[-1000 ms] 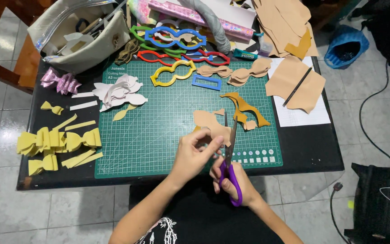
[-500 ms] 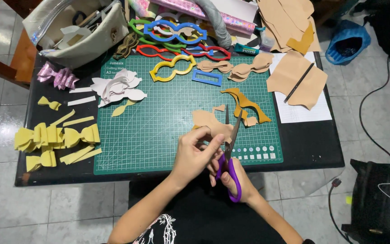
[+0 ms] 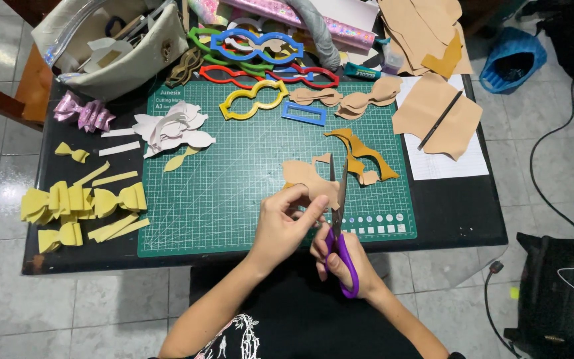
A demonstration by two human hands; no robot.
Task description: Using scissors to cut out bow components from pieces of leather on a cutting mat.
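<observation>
- Head view, step in hand: cutting a shape out of a tan leather-like piece [image 3: 308, 178] with purple-handled scissors [image 3: 337, 229]; the cut looks mid-way, since the blades stand part open with the piece's right edge between them.
- Tan piece sits just above the green cutting mat [image 3: 260, 173], near its lower middle, lifted at the near end by the left hand [image 3: 286, 223].
- Left hand: fingers clamped on the near edge of the tan piece, thumb on top, wrist coming in from below left, forearm angled up from the person's lap.
- Right hand [image 3: 340, 259]: fingers closed through the purple loops, so clamped on the scissors; blades point away from the body, almost straight up the frame; hand sits at the worktop [image 3: 453, 219] front edge.
- Both hands nearly touching, left just left of the scissor pivot.
- Next move, as a judgement: calls for closing the blades along the outline while the left hand turns or feeds the piece; curve is tight, so short snips and a steady pinch are needed.
- Offcuts: mustard scrap [image 3: 360, 149] and small tan bits just beyond the blade tips.
- Elsewhere: yellow bows [image 3: 81, 203] at left edge, coloured bow templates [image 3: 254, 100] at top of mat, tan sheet with pen [image 3: 440, 116] at right.
</observation>
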